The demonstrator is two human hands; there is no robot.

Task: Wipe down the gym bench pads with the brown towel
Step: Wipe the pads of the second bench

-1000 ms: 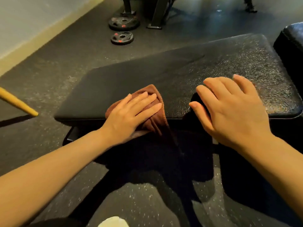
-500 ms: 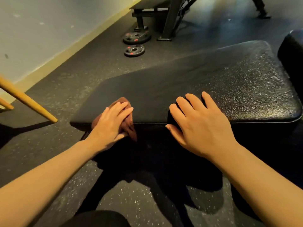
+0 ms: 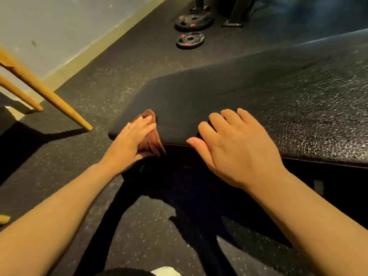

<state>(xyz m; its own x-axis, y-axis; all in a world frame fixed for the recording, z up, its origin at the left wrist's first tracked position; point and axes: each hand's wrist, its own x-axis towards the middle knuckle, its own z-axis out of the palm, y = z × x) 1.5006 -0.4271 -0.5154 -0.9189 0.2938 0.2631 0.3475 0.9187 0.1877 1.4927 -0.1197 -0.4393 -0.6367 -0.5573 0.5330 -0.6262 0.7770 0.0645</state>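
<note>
One black padded surface (image 3: 229,100) fills the right half of the view above a speckled rubber floor (image 3: 123,62). Right hand (image 3: 237,148) rests flat on its near edge — fingers straight, holding nothing. Left hand (image 3: 132,139) presses the bunched brown towel (image 3: 151,140) over the pad's near left corner, grip wrapped on the cloth. Beyond lie two weight plates (image 3: 190,39) — beside them, wooden legs (image 3: 49,96).
</note>
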